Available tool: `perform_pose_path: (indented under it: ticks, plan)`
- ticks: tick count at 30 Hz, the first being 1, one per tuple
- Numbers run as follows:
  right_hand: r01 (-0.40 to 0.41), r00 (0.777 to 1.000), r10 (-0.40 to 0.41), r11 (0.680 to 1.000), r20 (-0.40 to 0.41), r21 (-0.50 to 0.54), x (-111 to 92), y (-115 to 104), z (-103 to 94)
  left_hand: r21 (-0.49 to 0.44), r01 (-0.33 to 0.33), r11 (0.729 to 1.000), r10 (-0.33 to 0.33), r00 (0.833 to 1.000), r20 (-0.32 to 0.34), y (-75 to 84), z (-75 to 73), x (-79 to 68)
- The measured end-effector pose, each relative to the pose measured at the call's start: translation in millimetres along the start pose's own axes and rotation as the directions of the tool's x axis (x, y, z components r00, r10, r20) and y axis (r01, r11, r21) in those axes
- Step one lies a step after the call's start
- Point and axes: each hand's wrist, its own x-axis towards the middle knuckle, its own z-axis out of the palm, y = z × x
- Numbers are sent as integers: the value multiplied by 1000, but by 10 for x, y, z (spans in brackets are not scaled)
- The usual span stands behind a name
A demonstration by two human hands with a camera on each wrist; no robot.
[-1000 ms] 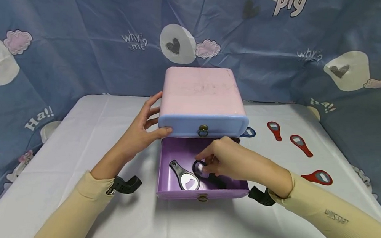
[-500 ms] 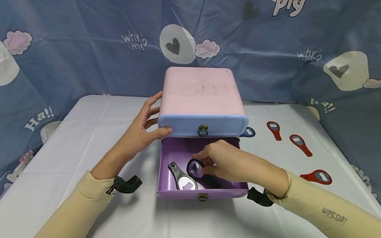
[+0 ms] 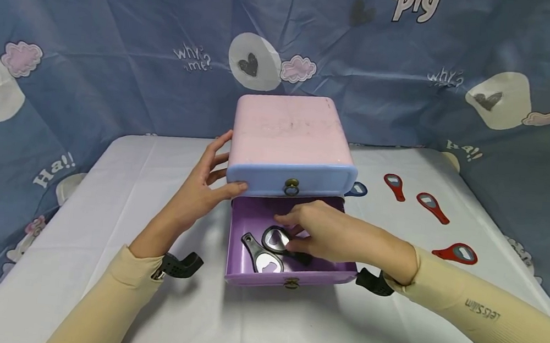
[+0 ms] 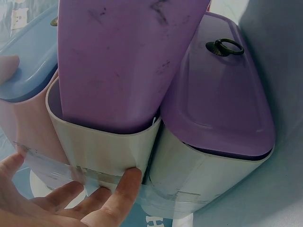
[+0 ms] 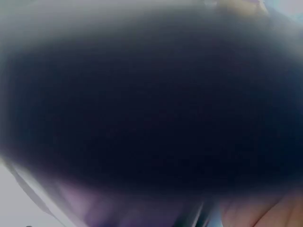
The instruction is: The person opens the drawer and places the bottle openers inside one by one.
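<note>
My left hand (image 3: 199,183) rests against the left side of a tiered drawer cabinet (image 3: 291,131), thumb on the blue front of its top drawer and fingers spread along the wall. Below, the purple drawer (image 3: 258,208) is pulled out. In it lie two black bottle openers: one at the left (image 3: 266,259), and another (image 3: 274,239) with its round head beside the first. My right hand (image 3: 321,228) is over this second opener, index finger lifted off its head, thumb at its edge; its handle is partly hidden. The right wrist view is mostly a dark blur.
Three red bottle openers (image 3: 432,207) lie on the white table at the right. A blue one (image 3: 356,189) shows partly behind the cabinet. The left wrist view shows a shut purple drawer (image 4: 222,94) below the pulled-out one. A blue printed cloth (image 3: 168,45) hangs behind.
My right hand has moved left inside the drawer with the second bottle opener, which now lies flat next to the first. The fingers have loosened from it. My left hand stays in place.
</note>
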Motion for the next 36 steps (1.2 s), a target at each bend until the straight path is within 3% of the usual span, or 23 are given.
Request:
perform_pose_path:
  ticks: [9, 21, 30, 36]
  plan:
    - [-48, 999, 49, 986, -2, 161, -103, 20, -137, 1, -1, 1000, 1, 1000, 1, -6, 5, 11]
    - [-26, 995, 44, 981, -93, 193, -338, 171, -336, 5, 5, 1000, -5, 1000, 3, 0, 3, 10]
    - [-82, 979, 133, 951, -156, 297, -576, 288, -471, 11, 10, 1000, -10, 1000, 0, 16, -13, 0]
    - [-96, 966, 162, 948, -202, 302, -699, 388, -519, 17, 13, 1000, -13, 1000, -1, 12, -15, -14]
